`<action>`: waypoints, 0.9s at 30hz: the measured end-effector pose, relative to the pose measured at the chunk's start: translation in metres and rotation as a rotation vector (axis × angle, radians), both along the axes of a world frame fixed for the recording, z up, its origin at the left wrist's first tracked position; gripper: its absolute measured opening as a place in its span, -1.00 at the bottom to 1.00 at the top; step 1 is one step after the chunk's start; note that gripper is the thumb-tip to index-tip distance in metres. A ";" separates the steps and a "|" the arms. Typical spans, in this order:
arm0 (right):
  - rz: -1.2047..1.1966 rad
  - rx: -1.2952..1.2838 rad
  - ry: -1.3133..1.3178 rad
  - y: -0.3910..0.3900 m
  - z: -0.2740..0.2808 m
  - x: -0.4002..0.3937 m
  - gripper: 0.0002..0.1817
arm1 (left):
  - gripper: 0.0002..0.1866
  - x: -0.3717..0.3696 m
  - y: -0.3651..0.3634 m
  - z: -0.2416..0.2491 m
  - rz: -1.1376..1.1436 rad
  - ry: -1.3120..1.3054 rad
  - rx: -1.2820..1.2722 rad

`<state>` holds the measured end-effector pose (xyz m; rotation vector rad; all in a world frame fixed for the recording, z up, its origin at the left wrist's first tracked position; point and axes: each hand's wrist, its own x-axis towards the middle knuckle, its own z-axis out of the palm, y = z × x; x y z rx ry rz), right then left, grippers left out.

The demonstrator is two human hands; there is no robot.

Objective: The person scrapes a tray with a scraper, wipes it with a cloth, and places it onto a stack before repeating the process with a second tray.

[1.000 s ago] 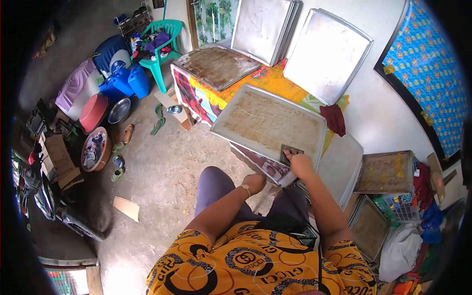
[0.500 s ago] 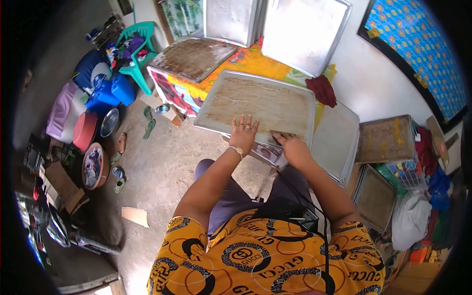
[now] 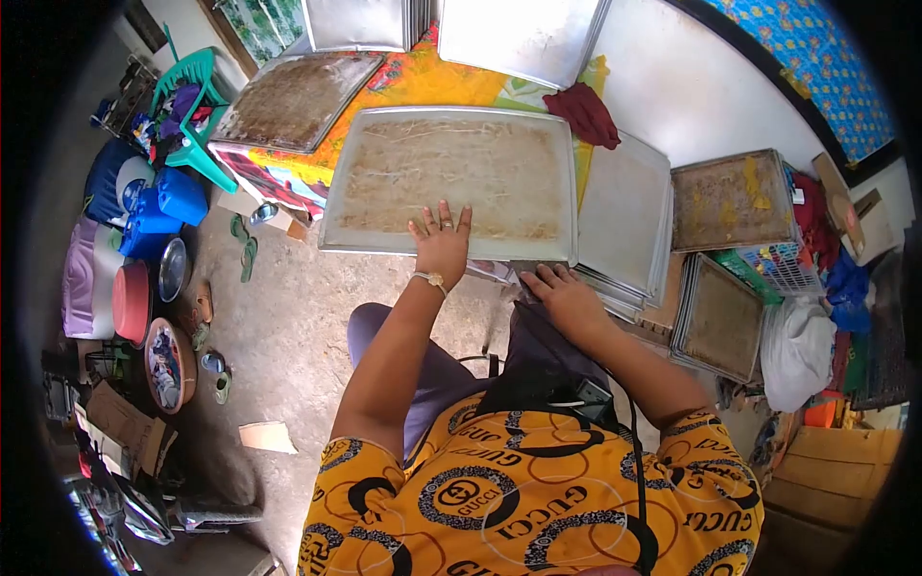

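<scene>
A large metal baking tray (image 3: 461, 178) with brown, crusty residue lies before me, its front edge towards my lap. My left hand (image 3: 443, 245) rests flat near that front edge, fingers spread, a ring and a wristwatch on it. At the tray's front right corner, my right hand (image 3: 560, 288) has its fingers over a dark flat scraper-like piece (image 3: 523, 270), which is partly hidden under them. To the right of the tray is a stack of paler trays (image 3: 629, 216). A maroon cloth (image 3: 584, 113) lies by the back right corner.
Behind is a table with an orange cloth (image 3: 423, 77), bearing a browned tray (image 3: 293, 101) and upright trays (image 3: 519, 38). More dirty trays (image 3: 730, 202) stand at right beside a white bag (image 3: 799, 360). On the left are a green chair (image 3: 197, 120), blue jugs (image 3: 158, 211) and basins (image 3: 171, 365).
My right hand has slid the dark piece from the tray's surface to its front edge. The left hand stays flat on the tray. The view has turned to the right.
</scene>
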<state>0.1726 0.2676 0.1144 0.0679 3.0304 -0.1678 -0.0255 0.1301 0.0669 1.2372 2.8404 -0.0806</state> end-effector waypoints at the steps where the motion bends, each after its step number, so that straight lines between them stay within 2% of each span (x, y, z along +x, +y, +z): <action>1: -0.003 0.007 0.005 0.000 -0.001 0.000 -0.47 | -0.37 0.000 0.000 0.001 0.000 -0.014 0.003; 12: -0.053 0.112 0.004 -0.002 -0.015 -0.027 -0.47 | -0.30 -0.003 0.000 -0.002 -0.017 -0.002 0.016; 20: -0.062 0.073 0.048 0.059 -0.021 -0.083 -0.48 | -0.35 -0.003 0.000 0.006 -0.013 -0.077 0.014; 25: -0.069 0.079 0.141 0.102 -0.024 -0.133 -0.58 | -0.36 -0.002 0.000 0.009 -0.015 -0.072 -0.010; 27: -0.103 0.063 0.089 0.107 -0.018 -0.150 -0.60 | -0.37 -0.002 0.001 0.010 -0.008 -0.082 -0.024</action>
